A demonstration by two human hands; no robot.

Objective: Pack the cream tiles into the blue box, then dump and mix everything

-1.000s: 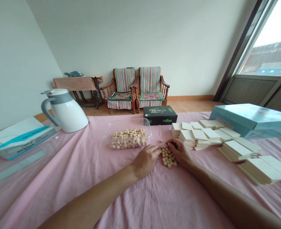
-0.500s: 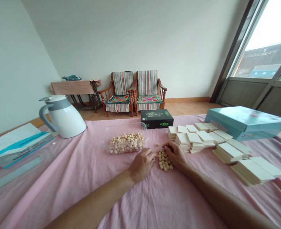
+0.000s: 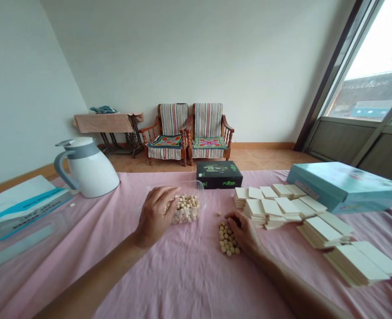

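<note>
My left hand [image 3: 158, 215] is over the left side of a clear plastic tub [image 3: 201, 195], its fingers stretched out and slightly apart above small pale wooden pieces [image 3: 187, 204]. It hides part of the tub. On the cloth, a compact cluster of similar round pieces [image 3: 228, 241] lies in rough rows. Along the cluster's upper right edge rests my right hand [image 3: 244, 232], with thumb and fingertips curled together. Whatever lies between those fingertips is too small to make out. One loose piece [image 3: 219, 214] sits just beyond the cluster.
Stacks of thin pale boards [image 3: 276, 206] stand to the right, before a light blue box [image 3: 349, 184]. A black box [image 3: 219, 175] is behind the tub. On the left are a white jug [image 3: 89, 168] and a white-and-blue package [image 3: 26, 204]. Pink cloth [image 3: 182, 274] covers the surface.
My left hand has moved left from beside the cluster to over the tub, its fingers now stretched out. The right hand stays at the cluster. The view has tilted up slightly.
</note>
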